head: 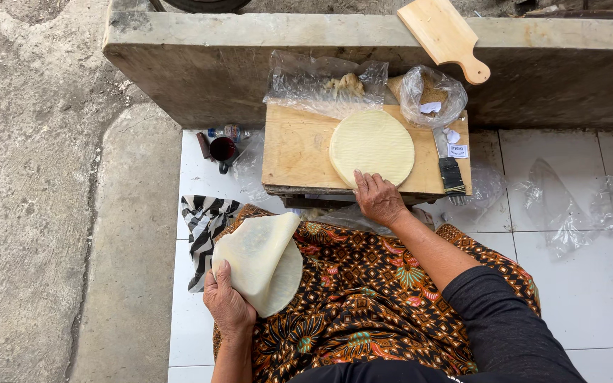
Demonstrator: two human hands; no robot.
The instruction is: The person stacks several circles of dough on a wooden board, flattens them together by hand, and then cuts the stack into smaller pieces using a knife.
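Note:
My left hand (227, 305) holds a folded pale thin wrapper sheet (260, 259) over my lap, which is covered by a patterned brown cloth (363, 291). My right hand (379, 197) reaches forward, its fingers resting on the near edge of a round stack of pale wrappers (372, 147). That stack lies on a low wooden board (296, 152) in front of me.
A knife with a dark handle (450, 167) lies on the board's right side. Plastic bags (324, 85) with filling sit at the board's back. A dark cup (223, 150) stands left of it. A wooden paddle (445, 35) rests on the concrete ledge (200, 64). Loose plastic (569, 206) lies on the white tiles.

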